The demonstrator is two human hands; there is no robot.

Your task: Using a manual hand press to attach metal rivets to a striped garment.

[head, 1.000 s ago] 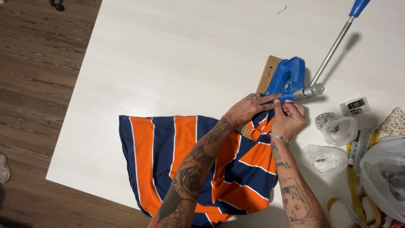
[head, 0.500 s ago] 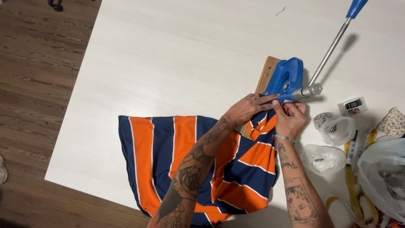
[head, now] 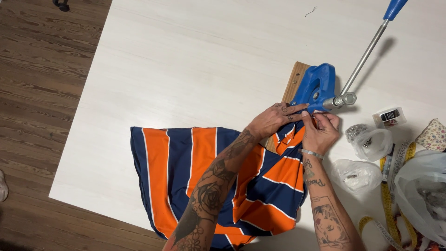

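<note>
White wood-grain table top (head: 195, 60), set over a brown plank floor (head: 42, 93) that shows at the left. On the table's near half lies the orange and navy striped fabric (head: 186, 172): its long axis runs left to right, its stripes run front to back over the flat left part, and its right end is gathered and drawn up toward the far right, pointing at the press. Blue cast-metal hand press (head: 317, 86), mounted on a narrow wooden base board (head: 291, 90) whose long axis runs near to far with a slight lean; its steel lever with a blue grip (head: 371, 44) rises to the upper right. Left hand (head: 274, 120): palm down on the gathered cloth corner, fingers together and stretched out, tips touching the press's lower edge. Right hand (head: 320, 132): thumb and forefinger pinched on a small piece at the press, too small to identify; a metal bangle (head: 310, 153) circles the wrist.

Right of the press, in order of size: a large clear plastic bag (head: 420, 186) at the table's edge, contents unclear; two small clear bags (head: 355, 174), each holding tiny metal parts; a small clear box with a dark label (head: 389, 117); a floral fabric piece (head: 432, 135); a yellow measuring tape (head: 385, 195) trailing toward the near edge.
</note>
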